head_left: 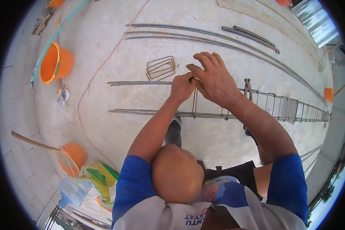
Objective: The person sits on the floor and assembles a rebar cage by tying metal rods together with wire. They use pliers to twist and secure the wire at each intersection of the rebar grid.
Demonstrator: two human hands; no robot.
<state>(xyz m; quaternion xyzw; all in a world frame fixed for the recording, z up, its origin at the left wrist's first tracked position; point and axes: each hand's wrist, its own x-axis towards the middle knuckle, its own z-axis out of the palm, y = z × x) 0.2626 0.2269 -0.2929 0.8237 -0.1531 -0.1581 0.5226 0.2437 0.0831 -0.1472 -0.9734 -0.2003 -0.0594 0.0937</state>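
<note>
A long cage of steel rebar (149,112) with rectangular stirrups runs across the floor below my hands. My left hand (183,86) is closed at the far bars, its fingers pinched round the upper corner of a stirrup (196,101). Right beside it, my right hand (215,78) has its fingers spread and raised, thumb close to the left fingertips. Whether a thin tie wire lies between the hands is too small to tell. What look like metal pincers (248,87) rest on the cage, to the right of my right wrist.
Loose stirrups (161,68) lie beyond my left hand. Long bars (188,37) and short dark rods (253,37) lie farther off. Orange buckets (64,63), a clear water jug (74,191) and a yellow-green sack (99,178) are at left. A pink string (89,86) crosses the floor.
</note>
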